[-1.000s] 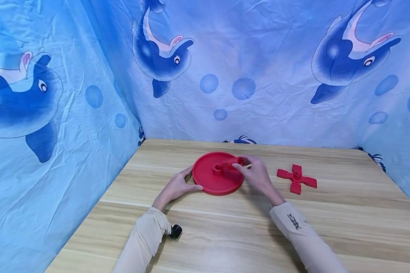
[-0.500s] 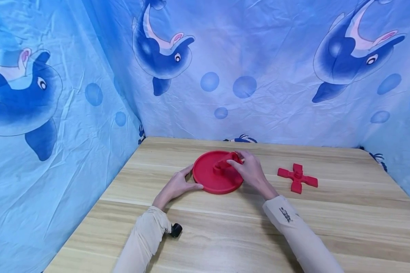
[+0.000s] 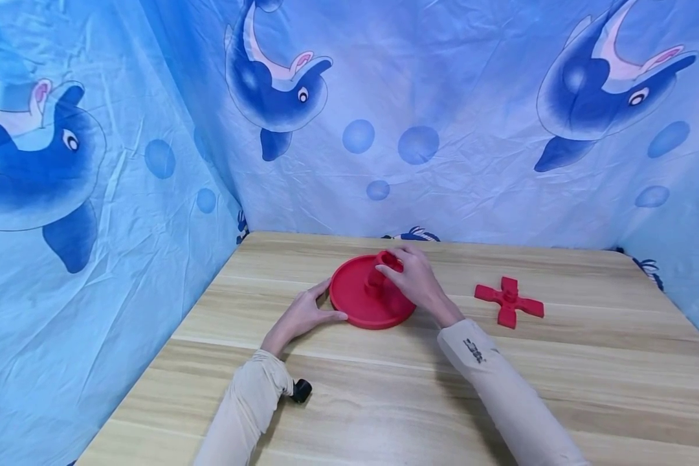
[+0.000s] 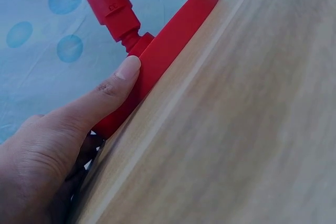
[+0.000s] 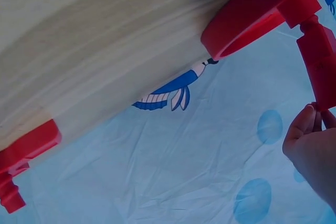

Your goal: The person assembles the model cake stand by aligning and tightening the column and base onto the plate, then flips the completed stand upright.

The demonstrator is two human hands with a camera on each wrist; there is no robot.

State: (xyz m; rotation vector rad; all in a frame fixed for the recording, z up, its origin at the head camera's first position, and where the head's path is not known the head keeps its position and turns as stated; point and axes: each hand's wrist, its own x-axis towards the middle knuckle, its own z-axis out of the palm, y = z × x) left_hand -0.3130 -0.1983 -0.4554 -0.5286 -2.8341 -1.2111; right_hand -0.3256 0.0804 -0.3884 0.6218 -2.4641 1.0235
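Note:
My left hand grips the near left rim of a round red tray lying on the table, its thumb against the side wall. A short raised socket stands at the tray's centre. With thumb and fingertips, my right hand pinches the top of a thick red post. The post's narrower grooved lower end meets the socket, and the post leans slightly in both wrist views. How deep the end sits inside is hidden. In the head view the post's top looks hollow.
A red four-armed cross piece with a stub at its centre lies on the table right of the tray. The wooden table ends at a blue dolphin-print curtain behind and at the sides. A small black object sits at the left cuff.
My right hand has swung the post from nearly lying over the tray to almost upright, its lower end now at the socket. The left hand keeps its grip on the rim.

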